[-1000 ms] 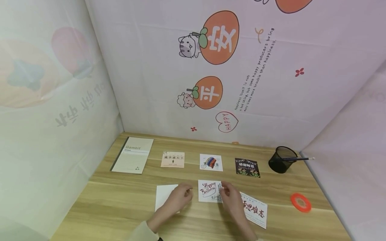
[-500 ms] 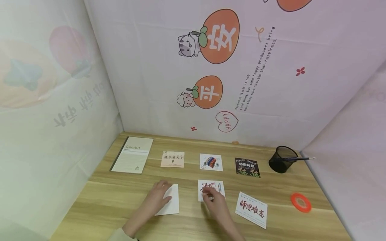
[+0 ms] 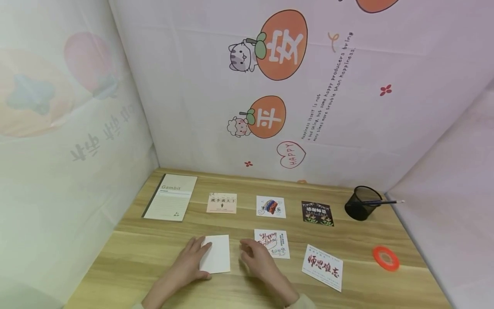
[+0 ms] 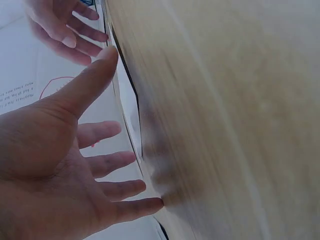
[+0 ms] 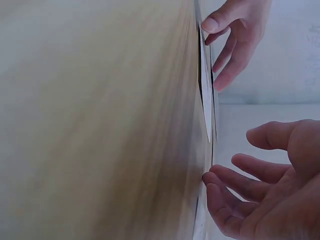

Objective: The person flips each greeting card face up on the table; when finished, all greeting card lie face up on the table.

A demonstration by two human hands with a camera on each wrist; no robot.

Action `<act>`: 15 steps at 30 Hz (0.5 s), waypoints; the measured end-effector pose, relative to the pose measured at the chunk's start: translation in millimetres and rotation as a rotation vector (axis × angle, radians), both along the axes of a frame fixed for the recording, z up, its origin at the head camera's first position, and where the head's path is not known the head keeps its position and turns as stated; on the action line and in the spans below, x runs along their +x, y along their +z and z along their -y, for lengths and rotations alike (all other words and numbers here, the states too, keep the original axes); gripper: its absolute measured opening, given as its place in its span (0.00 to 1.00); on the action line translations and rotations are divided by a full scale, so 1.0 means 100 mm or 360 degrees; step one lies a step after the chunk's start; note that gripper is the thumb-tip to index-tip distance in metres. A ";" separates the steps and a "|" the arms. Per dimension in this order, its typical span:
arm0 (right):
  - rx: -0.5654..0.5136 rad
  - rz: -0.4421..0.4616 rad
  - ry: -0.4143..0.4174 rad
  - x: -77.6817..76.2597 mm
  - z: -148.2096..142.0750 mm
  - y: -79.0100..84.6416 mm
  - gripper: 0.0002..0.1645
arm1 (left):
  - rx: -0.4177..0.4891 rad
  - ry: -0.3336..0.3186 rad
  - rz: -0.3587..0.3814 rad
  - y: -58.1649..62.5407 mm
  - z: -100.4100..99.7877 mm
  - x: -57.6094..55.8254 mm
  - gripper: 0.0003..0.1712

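A blank white square of paper (image 3: 216, 254) lies flat on the wooden table. My left hand (image 3: 187, 262) rests at its left edge, fingers spread and fairly straight; in the left wrist view the thumb of that left hand (image 4: 65, 150) reaches toward the paper's thin edge (image 4: 131, 105). To the paper's right hovers my right hand (image 3: 260, 259), its fingers loosely bent around nothing. It partly covers a white card with red "Happy Birthday" lettering (image 3: 278, 240). The right wrist view has the same right hand (image 5: 260, 185) low beside the table, holding nothing.
A white card with red characters (image 3: 323, 267) lies at right, near an orange-red ring (image 3: 386, 258). Behind are a pink card (image 3: 221, 203), a burger card (image 3: 271, 207), a dark card (image 3: 317, 213), a notebook (image 3: 170, 197) and a black mesh pen cup (image 3: 359, 206) with a pencil.
My left hand has shifted left, off the white paper's right part to its left edge. My right hand has moved left from the birthday card toward the paper.
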State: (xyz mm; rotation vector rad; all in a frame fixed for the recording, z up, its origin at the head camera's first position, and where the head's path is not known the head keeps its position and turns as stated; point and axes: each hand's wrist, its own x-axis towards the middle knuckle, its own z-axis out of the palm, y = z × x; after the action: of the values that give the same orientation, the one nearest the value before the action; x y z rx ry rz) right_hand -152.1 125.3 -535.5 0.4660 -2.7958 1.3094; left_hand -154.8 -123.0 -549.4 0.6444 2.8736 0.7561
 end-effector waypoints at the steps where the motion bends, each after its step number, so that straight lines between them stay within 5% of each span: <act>1: 0.0029 0.0004 0.0017 -0.02 0.02 0.01 0.21 | -0.0011 -0.0001 0.0005 0.01 0.01 0.01 0.51; 15: 0.0327 -0.0103 0.0249 -0.38 0.34 -0.02 0.23 | -0.0064 -0.0063 -0.0009 0.07 0.06 0.07 0.48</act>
State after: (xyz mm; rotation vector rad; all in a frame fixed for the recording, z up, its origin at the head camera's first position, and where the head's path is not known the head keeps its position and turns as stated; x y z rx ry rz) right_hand -190.5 91.1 -537.2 0.7337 -2.9035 1.0108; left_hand -147.7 -128.7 -542.9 0.6974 2.8641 0.6909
